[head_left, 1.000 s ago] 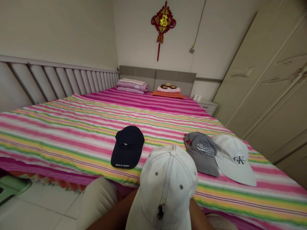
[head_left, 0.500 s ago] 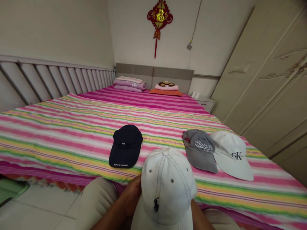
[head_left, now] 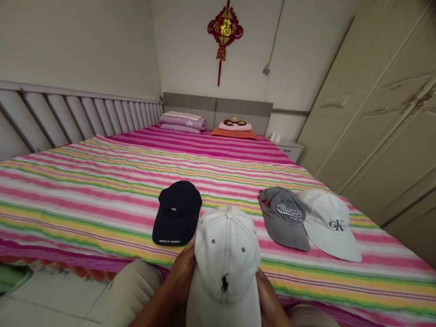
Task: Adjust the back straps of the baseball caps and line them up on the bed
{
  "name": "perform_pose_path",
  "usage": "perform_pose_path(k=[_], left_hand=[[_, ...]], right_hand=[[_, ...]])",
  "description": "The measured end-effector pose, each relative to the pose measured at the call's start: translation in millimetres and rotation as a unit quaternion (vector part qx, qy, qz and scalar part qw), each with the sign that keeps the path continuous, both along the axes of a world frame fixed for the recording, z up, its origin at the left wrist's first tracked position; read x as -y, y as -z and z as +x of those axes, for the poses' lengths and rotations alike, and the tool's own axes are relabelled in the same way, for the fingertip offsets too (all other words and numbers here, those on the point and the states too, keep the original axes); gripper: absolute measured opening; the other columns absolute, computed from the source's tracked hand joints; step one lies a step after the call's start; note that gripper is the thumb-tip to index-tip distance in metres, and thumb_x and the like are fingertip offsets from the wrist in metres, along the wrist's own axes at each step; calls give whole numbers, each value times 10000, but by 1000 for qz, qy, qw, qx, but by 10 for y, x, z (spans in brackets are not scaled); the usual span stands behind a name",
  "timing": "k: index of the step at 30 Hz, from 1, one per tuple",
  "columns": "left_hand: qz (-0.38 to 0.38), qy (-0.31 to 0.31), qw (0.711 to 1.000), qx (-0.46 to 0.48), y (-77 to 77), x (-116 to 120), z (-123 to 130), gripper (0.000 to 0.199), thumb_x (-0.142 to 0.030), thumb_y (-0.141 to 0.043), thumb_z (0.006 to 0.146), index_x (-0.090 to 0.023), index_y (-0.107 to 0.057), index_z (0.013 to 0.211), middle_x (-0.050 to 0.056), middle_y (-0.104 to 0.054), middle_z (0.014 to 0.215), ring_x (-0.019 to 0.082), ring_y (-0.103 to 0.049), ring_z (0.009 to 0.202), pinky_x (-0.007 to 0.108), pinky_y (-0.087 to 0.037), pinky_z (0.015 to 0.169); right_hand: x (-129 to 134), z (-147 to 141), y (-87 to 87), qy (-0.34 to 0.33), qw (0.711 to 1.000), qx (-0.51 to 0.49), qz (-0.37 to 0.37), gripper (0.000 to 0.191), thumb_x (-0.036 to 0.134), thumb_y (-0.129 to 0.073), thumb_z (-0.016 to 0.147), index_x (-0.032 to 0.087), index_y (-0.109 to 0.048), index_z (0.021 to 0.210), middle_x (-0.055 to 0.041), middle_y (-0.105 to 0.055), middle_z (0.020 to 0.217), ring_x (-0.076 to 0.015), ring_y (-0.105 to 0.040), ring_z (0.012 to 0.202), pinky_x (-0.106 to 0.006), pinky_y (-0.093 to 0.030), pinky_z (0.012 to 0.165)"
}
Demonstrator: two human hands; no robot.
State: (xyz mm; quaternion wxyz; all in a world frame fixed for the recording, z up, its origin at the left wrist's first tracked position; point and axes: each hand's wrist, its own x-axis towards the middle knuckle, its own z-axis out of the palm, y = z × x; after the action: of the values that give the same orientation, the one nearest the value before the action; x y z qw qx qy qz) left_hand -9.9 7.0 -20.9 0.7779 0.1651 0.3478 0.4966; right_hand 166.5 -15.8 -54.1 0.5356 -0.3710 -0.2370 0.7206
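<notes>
Between my two hands is a white baseball cap (head_left: 235, 259) with a small dark horse-rider emblem, its brim pointing down toward me. My left hand (head_left: 185, 268) grips its left side; the fingertips are hidden behind the cap. On the other side my right hand (head_left: 267, 290) holds the cap's right edge, mostly covered by it. Just beyond, to the left, a dark navy cap (head_left: 180, 211) lies on the bed. To the right lie a grey cap (head_left: 282, 220) lettered "Always" and a white cap (head_left: 327, 222) marked "CK", the two touching.
A striped bedspread (head_left: 102, 181) covers the bed. Folded purple bedding (head_left: 184, 122) and a pink pillow on an orange one (head_left: 235, 133) rest by the headboard (head_left: 238, 106). A slatted rail (head_left: 85, 111) runs along the left; a wardrobe (head_left: 368, 122) stands right. My knees are at the bed's edge.
The held white cap has shifted slightly left and turned to face me more squarely. More of my right hand shows beside it. The caps on the bed have stayed in place.
</notes>
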Motion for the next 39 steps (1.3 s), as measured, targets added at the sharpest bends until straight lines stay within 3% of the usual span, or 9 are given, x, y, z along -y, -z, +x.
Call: perform_pose_path(k=[4, 6, 9, 11, 13, 25, 28, 34, 39], left_hand=[[31, -55, 998, -16, 67, -208, 49, 229, -226, -637, 664, -172, -625, 887, 24, -680, 675, 234, -638, 740, 336, -479, 681], [44, -60, 997, -5, 87, -331, 99, 229, -231, -649, 656, -163, -619, 872, 25, -675, 672, 228, -638, 735, 329, -479, 684], [67, -71, 995, 10, 100, -538, 196, 207, -246, -668, 640, -163, -612, 821, 18, -670, 660, 218, -638, 726, 320, -476, 692], [83, -76, 994, 17, 112, -687, 269, 195, -260, -674, 635, -166, -605, 792, 13, -668, 656, 217, -637, 732, 320, -474, 695], [93, -80, 992, 20, 128, -839, 347, 181, -264, -678, 628, -166, -597, 757, 8, -666, 644, 216, -637, 729, 319, -473, 692], [64, -25, 998, 11, -27, -1692, 666, 158, -244, -516, 765, -120, -580, 690, 40, -627, 554, 152, -596, 528, 265, -474, 574], [77, -33, 996, 4, 12, -1791, 664, 61, -133, -537, 722, -115, -595, 726, 32, -640, 594, 122, -588, 544, 226, -462, 588], [90, -33, 995, -38, 226, -1812, 664, 360, -3, -591, 595, -104, -595, 941, 69, -675, 758, 134, -607, 627, 243, -463, 641], [94, -44, 992, -76, 297, -1779, 661, 388, 10, -617, 560, -112, -593, 928, 59, -669, 728, 134, -605, 625, 243, -464, 638]], right_hand=[[81, 74, -30, 19, 998, -60, 22, 289, 345, -651, 688, 168, -667, 917, -85, -657, 1035, -233, -558, 1010, -324, -427, 856], [96, 127, -27, 25, 998, -49, 36, 294, 343, -651, 692, 180, -660, 937, -84, -658, 1025, -220, -576, 969, -304, -454, 808], [98, 194, 14, -1, 999, -11, 42, 311, 318, -657, 693, 201, -630, 980, -58, -688, 800, -175, -622, 662, -262, -497, 570], [81, 233, 58, -22, 999, 11, 38, 338, 323, -664, 687, 189, -610, 992, -22, -644, 603, -132, -557, 457, -226, -453, 418], [36, 278, 99, -25, 999, 21, 31, 358, 318, -686, 666, 162, -603, 977, 1, -601, 527, -98, -502, 378, -198, -422, 366], [-765, 559, -28, 73, 994, -80, 19, 278, 116, -750, 568, 159, -609, 803, 32, -637, 532, -84, -567, 423, -187, -479, 465], [-950, 558, -8, 94, 992, -85, 22, 241, 108, -746, 564, 166, -590, 737, 30, -648, 537, -89, -580, 438, -193, -489, 482], [-1116, 526, 75, 117, 991, -70, 9, 227, 98, -713, 600, 178, -556, 743, 27, -650, 533, -99, -587, 434, -207, -505, 475], [-1080, 548, 91, 114, 992, -52, -24, 195, 73, -678, 630, 167, -539, 731, 16, -638, 496, -102, -580, 410, -217, -514, 462]])
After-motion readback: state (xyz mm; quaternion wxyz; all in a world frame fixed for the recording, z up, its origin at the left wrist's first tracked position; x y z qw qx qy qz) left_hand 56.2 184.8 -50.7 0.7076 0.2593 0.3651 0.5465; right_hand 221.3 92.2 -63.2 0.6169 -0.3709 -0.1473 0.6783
